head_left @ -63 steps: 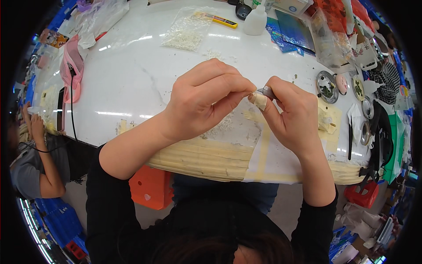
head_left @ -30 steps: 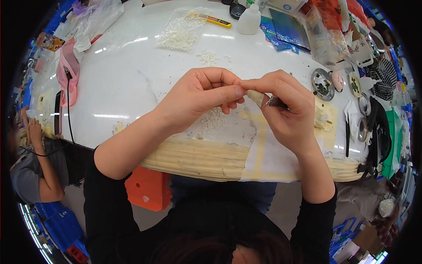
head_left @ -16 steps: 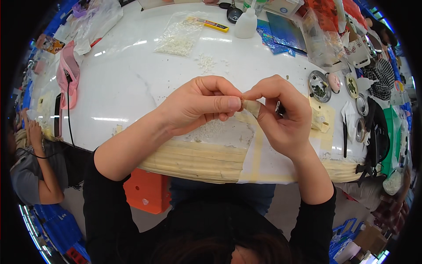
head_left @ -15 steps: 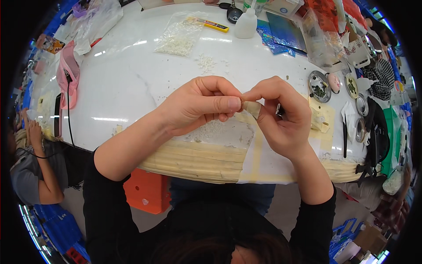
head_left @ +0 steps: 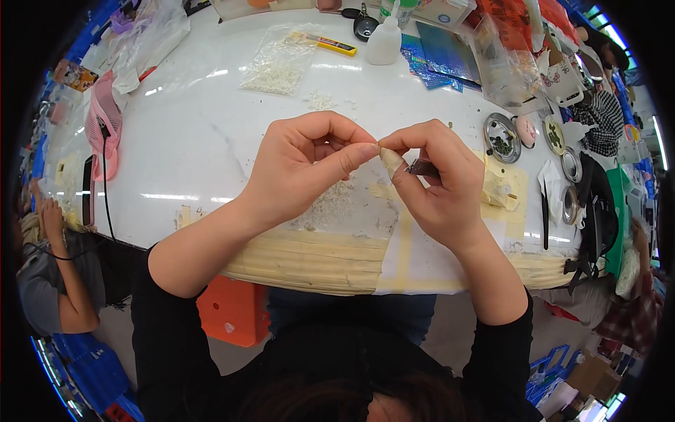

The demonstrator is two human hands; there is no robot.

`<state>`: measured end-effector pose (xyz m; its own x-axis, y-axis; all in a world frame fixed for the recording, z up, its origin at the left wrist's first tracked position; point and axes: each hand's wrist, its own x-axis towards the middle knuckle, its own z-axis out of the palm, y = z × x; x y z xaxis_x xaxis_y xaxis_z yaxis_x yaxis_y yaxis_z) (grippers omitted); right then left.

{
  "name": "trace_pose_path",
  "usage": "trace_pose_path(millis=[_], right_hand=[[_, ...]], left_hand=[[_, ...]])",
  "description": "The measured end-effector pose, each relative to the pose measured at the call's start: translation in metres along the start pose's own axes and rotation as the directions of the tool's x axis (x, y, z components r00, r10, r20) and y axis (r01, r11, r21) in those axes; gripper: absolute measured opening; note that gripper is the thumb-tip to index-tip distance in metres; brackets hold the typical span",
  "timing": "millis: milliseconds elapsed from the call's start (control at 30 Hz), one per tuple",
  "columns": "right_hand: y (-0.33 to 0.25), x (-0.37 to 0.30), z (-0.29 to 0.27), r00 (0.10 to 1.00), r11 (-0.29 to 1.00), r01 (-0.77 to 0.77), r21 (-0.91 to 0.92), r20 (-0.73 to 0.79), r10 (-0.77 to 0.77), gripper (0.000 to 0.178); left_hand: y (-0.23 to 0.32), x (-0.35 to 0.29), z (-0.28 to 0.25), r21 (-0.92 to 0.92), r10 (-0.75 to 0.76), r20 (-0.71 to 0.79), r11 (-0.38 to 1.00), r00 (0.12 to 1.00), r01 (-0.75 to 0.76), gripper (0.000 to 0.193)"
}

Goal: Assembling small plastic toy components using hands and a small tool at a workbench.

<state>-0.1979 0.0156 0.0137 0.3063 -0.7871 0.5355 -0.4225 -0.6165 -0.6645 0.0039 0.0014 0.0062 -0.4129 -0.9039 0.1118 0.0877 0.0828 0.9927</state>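
My left hand (head_left: 299,165) is raised over the near part of the white table, thumb and forefinger pressed together in a pinch. Whatever lies between those fingertips is too small to make out. My right hand (head_left: 443,179) meets it tip to tip, its thumb and forefinger also pinched. Pale beige tape (head_left: 391,161) wraps the right thumb's end. A small dark metal tool (head_left: 424,167) is tucked in the curled right fingers, most of it hidden. Under the hands, tiny whitish pieces (head_left: 330,207) lie scattered on the tabletop.
Beyond the hands lie a clear bag of small white pieces (head_left: 275,74), a yellow-black cutter (head_left: 336,46) and a white squeeze bottle (head_left: 384,43). Round metal dishes (head_left: 502,138) and black tweezers (head_left: 545,218) are at right. Beige tape (head_left: 309,260) covers the near edge.
The whole view has shifted slightly. My hands have turned a little, the left thumb now reaches out straighter, and more of the dark tool shows in my right hand.
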Motion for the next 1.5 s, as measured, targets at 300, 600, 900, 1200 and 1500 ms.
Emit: trace_pose_path(millis=[300,600,900,1200,1500], right_hand=[[0.001,0.000,0.003,0.999,0.998,-0.046,0.035,0.000,0.046,0.025],[0.001,0.003,-0.001,0.997,0.982,-0.050,-0.181,0.049,0.060,0.019],[0.006,0.000,-0.004,0.994,0.906,-0.006,-0.424,0.093,0.051,0.021],[0.008,-0.001,-0.002,0.995,0.885,0.007,-0.466,0.095,0.042,0.021],[0.007,-0.001,-0.002,0.992,0.880,0.002,-0.475,0.111,0.058,0.021]], left_hand=[[-0.006,0.000,0.000,0.132,0.151,-0.002,0.980,0.988,-0.150,0.011],[-0.007,0.000,-0.001,0.323,0.292,0.010,0.904,0.956,-0.280,0.010],[-0.002,0.002,0.002,0.496,0.405,0.046,0.784,0.913,-0.373,0.010],[-0.004,0.004,0.002,0.610,0.543,0.103,0.627,0.833,-0.484,0.013],[-0.003,0.004,0.002,0.659,0.548,0.126,0.577,0.827,-0.483,0.014]])
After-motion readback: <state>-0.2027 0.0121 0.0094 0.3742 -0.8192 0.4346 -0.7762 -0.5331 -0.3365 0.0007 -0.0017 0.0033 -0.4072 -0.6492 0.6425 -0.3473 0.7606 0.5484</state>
